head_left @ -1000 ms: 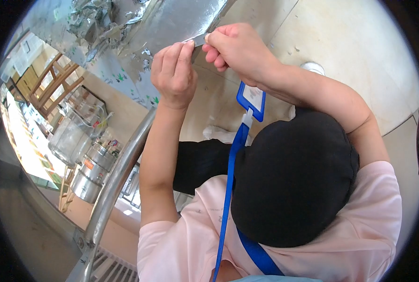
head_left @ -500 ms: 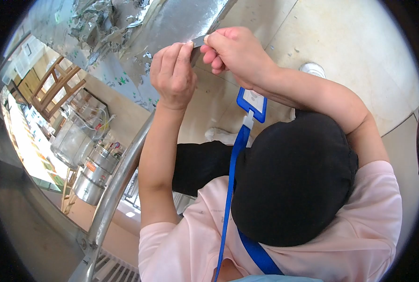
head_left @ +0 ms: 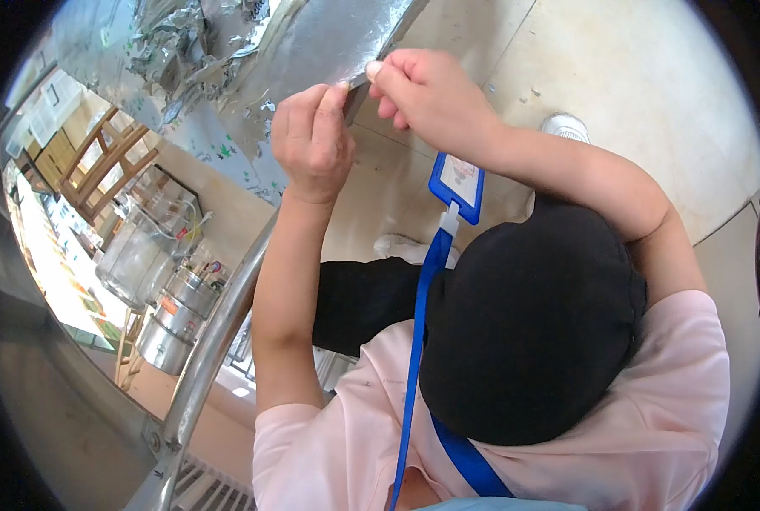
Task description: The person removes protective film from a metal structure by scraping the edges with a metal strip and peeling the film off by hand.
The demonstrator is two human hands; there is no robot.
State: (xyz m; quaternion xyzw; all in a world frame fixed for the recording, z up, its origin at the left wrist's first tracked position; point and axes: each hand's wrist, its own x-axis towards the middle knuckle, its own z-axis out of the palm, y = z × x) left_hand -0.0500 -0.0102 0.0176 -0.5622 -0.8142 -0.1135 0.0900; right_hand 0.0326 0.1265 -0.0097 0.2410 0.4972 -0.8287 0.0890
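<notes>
My left hand [head_left: 314,143] pinches at the edge of a shiny metal surface [head_left: 324,43], thumb and fingertips pressed together. Close on its right, my right hand [head_left: 435,95] is also closed in a pinch, its thumb tip near that edge. Whatever lies between the fingertips of either hand is too small to make out. Crumpled grey shreds [head_left: 175,60] cover part of the surface to the upper left. Below the hands a blue-framed badge [head_left: 458,177] hangs on a blue lanyard [head_left: 415,341].
My black-clad knee [head_left: 533,324] fills the centre right, above the tiled floor [head_left: 644,77]. A metal rail [head_left: 218,332] runs along the left. Beyond it are a wooden chair [head_left: 107,162], a clear container [head_left: 133,260] and a steel pot [head_left: 171,328].
My right hand has shifted slightly left and the fingertips of my left hand slightly down. The thin grey strip seen between the fingertips earlier is no longer distinct.
</notes>
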